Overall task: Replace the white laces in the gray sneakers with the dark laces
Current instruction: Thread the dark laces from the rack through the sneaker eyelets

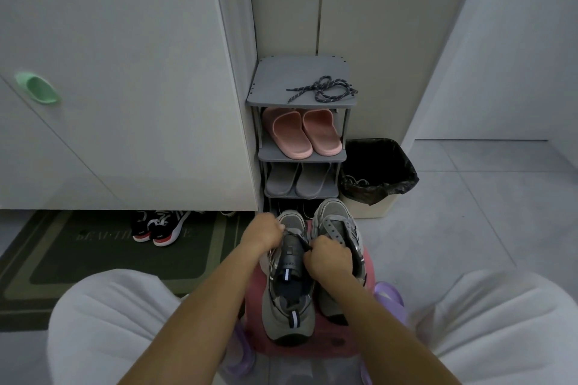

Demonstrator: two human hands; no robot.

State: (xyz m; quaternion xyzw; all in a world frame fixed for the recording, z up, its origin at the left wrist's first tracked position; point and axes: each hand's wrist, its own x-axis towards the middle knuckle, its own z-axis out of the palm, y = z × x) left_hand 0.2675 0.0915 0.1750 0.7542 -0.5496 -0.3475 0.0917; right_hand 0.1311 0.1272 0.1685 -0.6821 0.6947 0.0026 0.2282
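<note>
Head view: left hand (264, 233) and right hand (328, 258) both grip gray sneaker (289, 306) at eyelet flaps; hard tug likely topples it off pink stool (337, 342).

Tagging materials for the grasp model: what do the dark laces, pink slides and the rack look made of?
Dark laces: braided rope-like cord, matte, light flecks in the weave. Pink slides: probably moulded foam or rubber, smooth, one-piece. Rack: looks like matte gray plastic shelves; posts unclear.
</note>
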